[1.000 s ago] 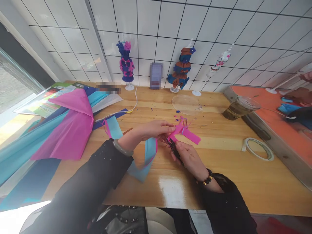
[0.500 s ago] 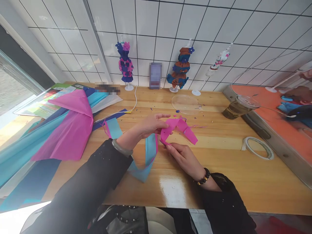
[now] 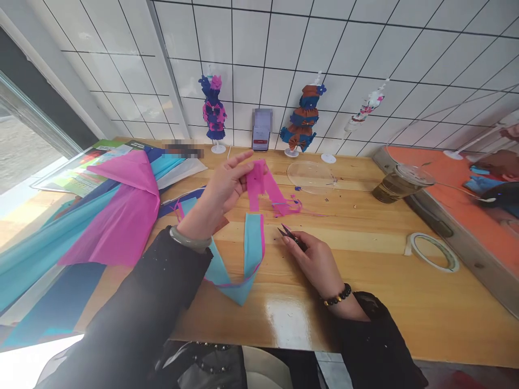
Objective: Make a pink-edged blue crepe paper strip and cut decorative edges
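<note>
Between thumb and finger, my left hand (image 3: 228,186) pinches a pink fabric strip (image 3: 274,193) that hangs down in two lengths over the table. My right hand (image 3: 318,259) is closed around small dark thread snips (image 3: 290,233), whose pointed blades are parted and apart from the pink strip. Below my left hand a light blue strip (image 3: 253,240) with a pink edge lies in a V shape, partly covered by my forearm. Thin pink thread-like scraps (image 3: 298,205) lie by the end of the pink strip.
Folded pink fabric (image 3: 133,216) and blue fabric are heaped at left. Along the wall stand a phone (image 3: 262,132) and decorated stands (image 3: 306,121). A clear round lid (image 3: 310,177), a drink cup (image 3: 399,183) and a tape roll (image 3: 436,253) are to the right.
My left hand has lifted the pink strip up and away toward the wall. My right hand, with the snips, has drawn off the strip and moved slightly right.
</note>
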Demonstrator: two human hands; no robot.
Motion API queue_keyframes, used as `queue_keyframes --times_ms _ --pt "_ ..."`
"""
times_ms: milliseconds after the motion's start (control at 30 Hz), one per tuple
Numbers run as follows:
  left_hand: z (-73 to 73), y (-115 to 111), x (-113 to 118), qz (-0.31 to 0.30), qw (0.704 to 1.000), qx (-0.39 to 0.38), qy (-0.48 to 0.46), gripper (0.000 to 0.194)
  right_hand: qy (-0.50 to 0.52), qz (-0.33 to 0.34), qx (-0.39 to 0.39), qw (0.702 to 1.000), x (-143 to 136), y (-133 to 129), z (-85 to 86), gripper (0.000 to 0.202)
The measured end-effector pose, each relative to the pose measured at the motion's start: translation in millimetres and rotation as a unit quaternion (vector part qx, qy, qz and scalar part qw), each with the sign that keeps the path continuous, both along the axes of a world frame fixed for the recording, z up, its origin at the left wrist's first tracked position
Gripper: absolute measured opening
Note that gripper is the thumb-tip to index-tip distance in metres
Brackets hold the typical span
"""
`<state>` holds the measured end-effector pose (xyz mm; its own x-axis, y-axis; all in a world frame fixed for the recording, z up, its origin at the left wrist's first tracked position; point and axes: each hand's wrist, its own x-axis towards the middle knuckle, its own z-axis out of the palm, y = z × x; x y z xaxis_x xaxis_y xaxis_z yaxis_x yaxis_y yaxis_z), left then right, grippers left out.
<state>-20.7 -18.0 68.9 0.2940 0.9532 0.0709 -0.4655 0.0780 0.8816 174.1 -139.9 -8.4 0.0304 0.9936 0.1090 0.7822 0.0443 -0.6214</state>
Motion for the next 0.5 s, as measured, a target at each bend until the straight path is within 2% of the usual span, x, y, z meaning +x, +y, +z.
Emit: queue_keyframes --times_ms 167,300,367,500 --pt "22.4 10.1 -39.4 0.106 0.99 0.091 -0.009 0.027 -0.104 -0.037 0.022 0.994 6.7 2.7 -5.3 0.04" --pt "31.8 17.2 -73.0 0.195 0.97 0.136 0.047 0.025 -0.168 -0.046 0.03 0.984 10.5 5.1 -12.2 0.038" --pt "35.9 18.3 -88.8 0.256 0.95 0.156 0.084 0.028 -0.178 -0.041 0.032 0.983 12.1 5.9 -14.6 0.037" --pt "43.7 17.1 -120.5 0.389 0.889 0.163 0.181 0.042 -0.19 -0.04 0.042 0.98 15.3 5.3 -17.5 0.038"
